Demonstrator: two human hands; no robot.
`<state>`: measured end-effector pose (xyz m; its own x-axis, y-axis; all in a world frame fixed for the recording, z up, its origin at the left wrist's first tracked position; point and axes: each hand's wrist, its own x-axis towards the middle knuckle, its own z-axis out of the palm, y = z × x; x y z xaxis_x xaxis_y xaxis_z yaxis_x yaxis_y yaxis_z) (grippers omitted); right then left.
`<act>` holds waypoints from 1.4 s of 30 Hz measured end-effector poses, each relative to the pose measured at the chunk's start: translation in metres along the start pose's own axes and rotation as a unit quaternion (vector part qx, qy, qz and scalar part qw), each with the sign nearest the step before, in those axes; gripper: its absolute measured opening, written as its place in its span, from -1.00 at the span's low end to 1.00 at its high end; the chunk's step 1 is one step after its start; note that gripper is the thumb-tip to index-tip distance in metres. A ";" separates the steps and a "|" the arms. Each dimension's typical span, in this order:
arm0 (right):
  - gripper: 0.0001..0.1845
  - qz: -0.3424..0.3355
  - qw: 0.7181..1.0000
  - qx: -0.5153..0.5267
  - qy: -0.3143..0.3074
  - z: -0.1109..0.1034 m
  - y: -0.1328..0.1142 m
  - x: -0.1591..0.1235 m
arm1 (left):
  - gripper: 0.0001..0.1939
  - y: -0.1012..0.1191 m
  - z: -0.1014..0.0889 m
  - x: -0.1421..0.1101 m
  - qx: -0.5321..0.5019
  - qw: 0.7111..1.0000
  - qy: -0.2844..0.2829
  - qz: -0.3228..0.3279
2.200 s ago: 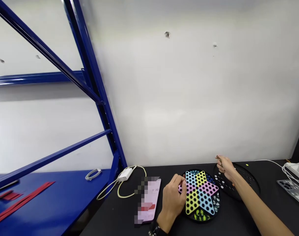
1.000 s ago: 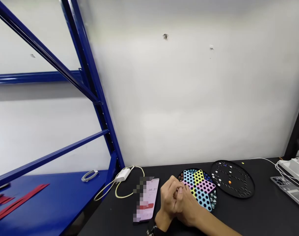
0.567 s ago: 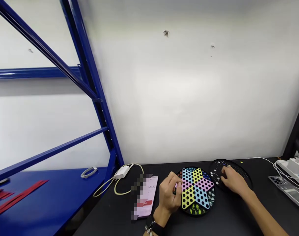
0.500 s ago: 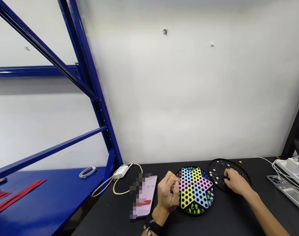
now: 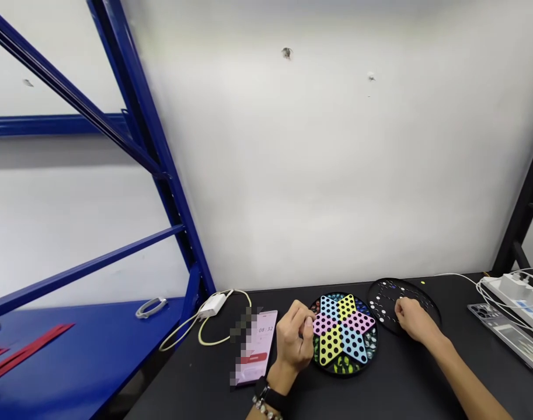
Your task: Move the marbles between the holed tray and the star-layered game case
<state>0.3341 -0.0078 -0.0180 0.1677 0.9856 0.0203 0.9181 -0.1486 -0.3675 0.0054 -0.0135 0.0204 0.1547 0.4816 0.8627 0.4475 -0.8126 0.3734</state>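
Observation:
A round Chinese checkers board (image 5: 340,328) lies on the black table, its star in blue, yellow and pink with dark holes. Coloured marbles fill the pockets around the star. At the board's left edge is my left hand (image 5: 295,337), fingers curled and thumb bent in; whatever it may hold is hidden. My right hand (image 5: 414,318) is closed over a round black tray (image 5: 389,304) at the right. White spots and a blue one show on that tray. The right fingertips point down and away, so I cannot see what is between them.
Left of my left hand lies a phone (image 5: 261,344), its screen lit. Behind it are a white adapter (image 5: 212,305) and a looped cable. A power strip (image 5: 520,297) and a second phone (image 5: 507,335) lie at the right. Blue rack posts (image 5: 161,157) rise at the left.
The view has shifted a little, moving everything slightly left in the picture. My right hand has curled more over the black tray. My left hand stays beside the board.

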 end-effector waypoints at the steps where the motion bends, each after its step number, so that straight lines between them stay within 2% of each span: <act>1: -0.84 -0.001 1.000 0.012 -0.004 0.002 0.002 0.001 | -0.77 0.000 0.000 0.000 0.002 1.000 0.000 0.000; 4: -0.87 -0.012 0.998 0.058 -0.004 0.005 0.001 0.003 | -0.77 -0.001 0.000 0.000 0.008 1.000 0.005 0.004; 7: -0.89 -0.048 0.989 0.138 0.025 0.003 -0.012 0.002 | -0.77 0.000 -0.001 0.001 0.010 1.000 0.007 0.006; 10: -0.91 -0.094 0.960 0.262 0.035 0.003 -0.043 -0.003 | -0.77 0.001 -0.002 0.002 0.008 1.000 0.006 0.005; 14: -0.89 -0.141 0.908 0.394 -0.020 0.018 -0.106 -0.018 | -0.75 0.003 -0.002 0.003 0.008 1.000 0.008 0.002; 18: -0.89 -0.218 0.898 0.381 -0.027 0.045 -0.163 -0.030 | -0.74 0.002 -0.002 0.002 0.007 1.000 0.010 -0.001; 22: -0.85 -0.234 0.912 0.335 -0.030 0.063 -0.191 -0.032 | -0.73 -0.001 -0.003 0.000 0.005 1.000 0.017 -0.004; 26: -0.77 -0.241 0.907 0.343 -0.039 0.061 -0.194 -0.031 | -0.71 -0.002 -0.004 0.000 0.004 1.000 0.026 0.000; 29: -0.74 -0.238 0.876 0.414 -0.071 0.050 -0.186 -0.028 | -0.71 -0.002 -0.004 0.000 0.009 1.000 0.026 -0.002; 32: -0.70 -0.196 0.850 0.482 -0.084 0.037 -0.172 -0.024 | -0.71 -0.002 -0.004 0.000 0.011 1.000 0.021 -0.008; 36: -0.70 -0.188 0.876 0.439 -0.062 0.026 -0.156 -0.023 | -0.71 -0.003 -0.003 0.000 0.015 1.000 0.005 -0.015; 42: -0.70 -0.291 0.916 0.263 -0.087 0.026 -0.161 -0.049 | -0.73 -0.004 -0.002 0.000 0.031 0.999 -0.003 -0.014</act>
<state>0.1685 -0.0299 0.0160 -0.3975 0.8901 0.2230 0.5259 0.4201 -0.7396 0.0013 -0.0113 0.0195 0.1468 0.5066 0.8496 0.5047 -0.7770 0.3761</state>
